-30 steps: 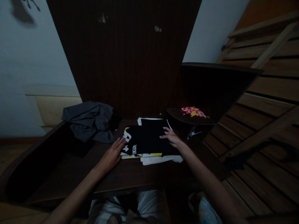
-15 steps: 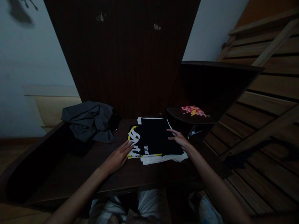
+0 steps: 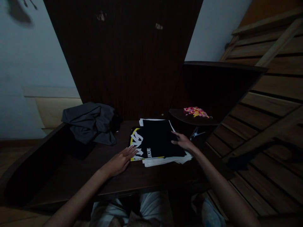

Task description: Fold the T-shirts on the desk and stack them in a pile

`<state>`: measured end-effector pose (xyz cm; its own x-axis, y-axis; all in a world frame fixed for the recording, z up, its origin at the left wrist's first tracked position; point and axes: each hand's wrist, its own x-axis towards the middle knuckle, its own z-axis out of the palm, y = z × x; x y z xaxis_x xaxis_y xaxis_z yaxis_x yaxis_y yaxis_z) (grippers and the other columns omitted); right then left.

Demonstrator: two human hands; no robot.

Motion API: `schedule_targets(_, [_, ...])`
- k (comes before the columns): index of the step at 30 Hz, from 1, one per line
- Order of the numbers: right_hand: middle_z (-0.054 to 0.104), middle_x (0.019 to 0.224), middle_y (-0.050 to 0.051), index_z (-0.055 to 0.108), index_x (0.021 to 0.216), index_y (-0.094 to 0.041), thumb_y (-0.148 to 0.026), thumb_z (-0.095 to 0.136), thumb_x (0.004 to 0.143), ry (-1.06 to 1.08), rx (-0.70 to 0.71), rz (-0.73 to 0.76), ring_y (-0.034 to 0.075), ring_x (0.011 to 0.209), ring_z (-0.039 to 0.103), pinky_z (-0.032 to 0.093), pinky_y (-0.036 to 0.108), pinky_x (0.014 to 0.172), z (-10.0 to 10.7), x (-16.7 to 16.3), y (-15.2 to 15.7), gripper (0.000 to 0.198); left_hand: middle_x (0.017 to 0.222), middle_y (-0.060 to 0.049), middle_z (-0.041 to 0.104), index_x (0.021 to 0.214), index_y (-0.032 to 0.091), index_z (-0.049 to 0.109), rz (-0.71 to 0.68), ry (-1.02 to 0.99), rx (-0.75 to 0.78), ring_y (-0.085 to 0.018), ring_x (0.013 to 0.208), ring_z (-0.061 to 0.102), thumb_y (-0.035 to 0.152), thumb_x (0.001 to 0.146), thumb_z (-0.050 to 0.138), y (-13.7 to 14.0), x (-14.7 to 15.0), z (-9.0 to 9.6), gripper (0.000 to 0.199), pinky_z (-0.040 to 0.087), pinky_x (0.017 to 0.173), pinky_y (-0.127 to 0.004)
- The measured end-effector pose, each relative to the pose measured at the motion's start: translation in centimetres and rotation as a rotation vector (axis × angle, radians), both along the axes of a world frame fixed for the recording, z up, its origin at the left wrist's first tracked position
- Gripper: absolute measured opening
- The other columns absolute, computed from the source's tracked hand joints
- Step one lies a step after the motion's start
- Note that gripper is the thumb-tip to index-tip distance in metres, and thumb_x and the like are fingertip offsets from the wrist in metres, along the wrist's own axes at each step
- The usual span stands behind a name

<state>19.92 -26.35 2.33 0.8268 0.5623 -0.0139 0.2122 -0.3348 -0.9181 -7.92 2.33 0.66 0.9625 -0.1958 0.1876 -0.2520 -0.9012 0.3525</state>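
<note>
Resting its fingertips on the left end of a folded black cloth with white lettering and yellow trim (image 3: 157,137), the bare left hand (image 3: 120,160) lies palm down, fingers close together, apparently clamped on nothing. The bare right hand (image 3: 184,142) lies at the cloth's right side, finger and thumb apart; whether any fabric is caught beneath, I cannot tell. The cloth lies between the back and near edges of the dark brown wooden table (image 3: 78,176), over folded white cloth (image 3: 161,162) that juts out towards the near edge. A crumpled grey cloth (image 3: 91,121) sits by the back left corner. Light, even pressure seems best here, one hand steadying while the other smooths, lest the black cloth ruck or drag the white layer
</note>
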Motion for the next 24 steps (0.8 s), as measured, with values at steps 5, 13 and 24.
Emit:
schedule_targets(5, [0.069, 0.116, 0.009, 0.070, 0.115, -0.025, -0.028, 0.078, 0.065, -0.313, -0.164, 0.024, 0.030, 0.113, 0.061, 0.041, 0.044, 0.103, 0.1, -0.5, -1.3, 0.051, 0.146, -0.006, 0.049, 0.133, 0.021, 0.057, 0.095, 0.118, -0.248, -0.021, 0.138, 0.041, 0.028, 0.093, 0.038, 0.4, 0.1, 1.6, 0.045, 0.031, 0.115, -0.044])
schedule_targets(13, [0.069, 0.087, 0.001, 0.065, 0.115, -0.021, -0.037, 0.082, 0.059, -0.085, -0.024, 0.020, 0.018, 0.075, 0.064, 0.052, 0.035, 0.076, 0.2, -2.0, -2.3, 0.061, 0.129, -0.009, 0.065, 0.107, 0.019, 0.069, 0.447, 0.013, -0.679, -0.027, 0.124, 0.056, 0.040, 0.080, 0.055, 0.9, 2.4, 1.7, 0.037, 0.038, 0.109, -0.043])
schedule_targets(24, [0.064, 0.105, 0.004, 0.063, 0.109, -0.027, -0.036, 0.078, 0.063, 0.033, 0.001, -0.028, 0.015, 0.074, 0.061, 0.045, 0.022, 0.048, 1.2, -3.5, -3.6, 0.049, 0.114, -0.009, 0.070, 0.094, 0.020, 0.070, 0.660, -0.017, -0.898, -0.029, 0.113, 0.060, 0.032, 0.061, 0.071, 1.5, 4.1, 0.4, 0.035, 0.042, 0.102, -0.040])
